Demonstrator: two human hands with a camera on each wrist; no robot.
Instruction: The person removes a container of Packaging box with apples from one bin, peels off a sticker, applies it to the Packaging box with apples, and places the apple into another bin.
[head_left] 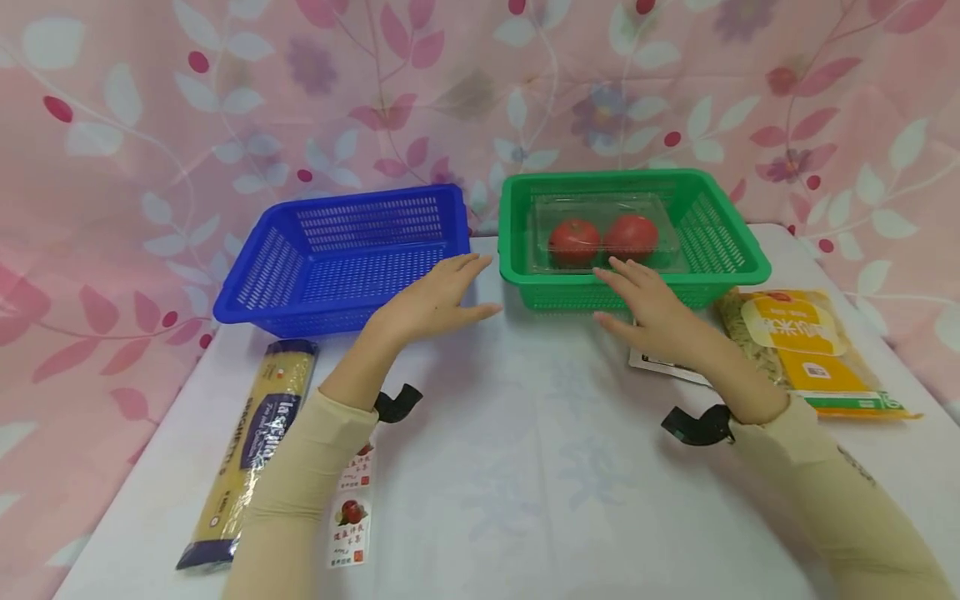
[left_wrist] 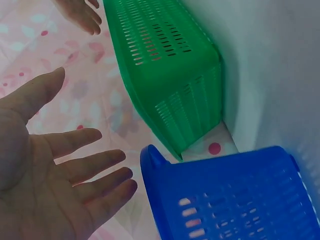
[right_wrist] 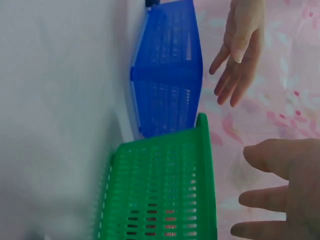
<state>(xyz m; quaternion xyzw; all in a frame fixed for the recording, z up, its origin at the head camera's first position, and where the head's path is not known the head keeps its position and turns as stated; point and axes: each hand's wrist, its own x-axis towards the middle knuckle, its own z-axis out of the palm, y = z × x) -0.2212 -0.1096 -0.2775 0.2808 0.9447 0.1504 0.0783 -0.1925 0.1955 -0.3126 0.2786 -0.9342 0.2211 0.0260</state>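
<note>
At the back of the white table (head_left: 517, 467): a blue basket (head_left: 360, 275) on the left, slatted floor in plain sight, and a green basket (head_left: 555, 296) on the right. Inside the green one — a clear plastic box (head_left: 603, 207) with two round red fruits (head_left: 576, 248) side by side within. Near the blue basket's right end, the left hand (head_left: 435, 304); by the green basket's front rim, the right hand (head_left: 651, 315) — both with fingers extended and spread, in hold of nothing. In front of the blue basket, a spaghetti packet (head_left: 243, 450); beside the green one, a yellow bag (head_left: 817, 354).
</note>
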